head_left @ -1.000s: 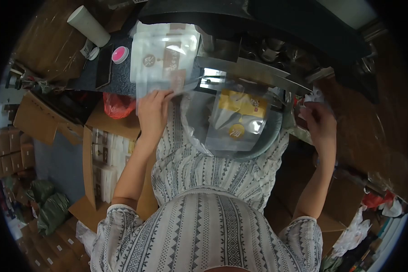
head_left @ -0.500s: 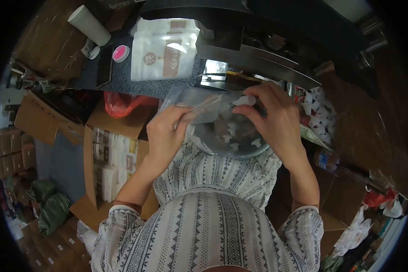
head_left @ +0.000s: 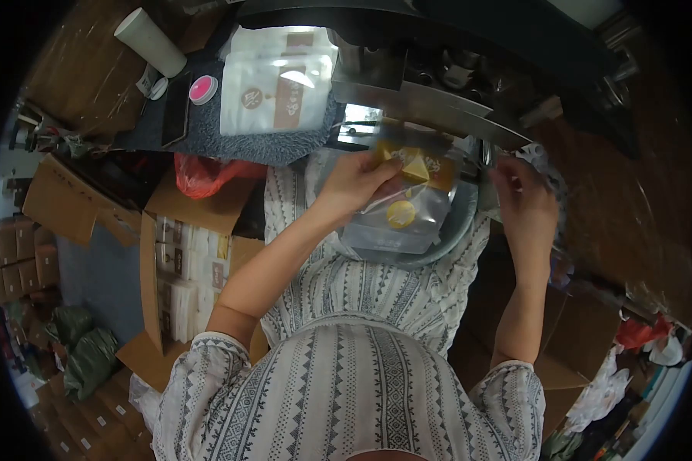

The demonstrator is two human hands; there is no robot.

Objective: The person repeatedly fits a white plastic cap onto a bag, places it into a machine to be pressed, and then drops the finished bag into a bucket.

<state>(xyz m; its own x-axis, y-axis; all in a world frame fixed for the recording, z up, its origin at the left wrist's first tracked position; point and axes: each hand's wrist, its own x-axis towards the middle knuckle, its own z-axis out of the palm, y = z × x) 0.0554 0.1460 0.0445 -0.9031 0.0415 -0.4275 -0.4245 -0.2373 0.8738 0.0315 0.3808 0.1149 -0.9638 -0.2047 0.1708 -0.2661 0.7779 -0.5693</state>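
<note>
My left hand (head_left: 359,181) pinches the upper left part of a clear pouch (head_left: 411,207) with yellow print, held over a round grey basin (head_left: 460,219) on my lap. The pouch hides most of the basin's contents. Off to the right, my right hand (head_left: 524,201) is beside the pile of small white plastic pieces (head_left: 557,178). Its fingers are curled and blurred, so I cannot tell whether anything is between them. A metal machine edge (head_left: 438,100) runs just beyond the basin.
Printed white pouches (head_left: 277,92) lie on a grey cloth (head_left: 273,147) with a pink round container (head_left: 203,90) and a phone (head_left: 175,109). An open carton of packets (head_left: 152,284) stands at my left, near a red bag (head_left: 200,178).
My left hand has moved right and now holds the pouch with its yellow print showing over the basin. My right hand has left the pouch and the white piece and moved right.
</note>
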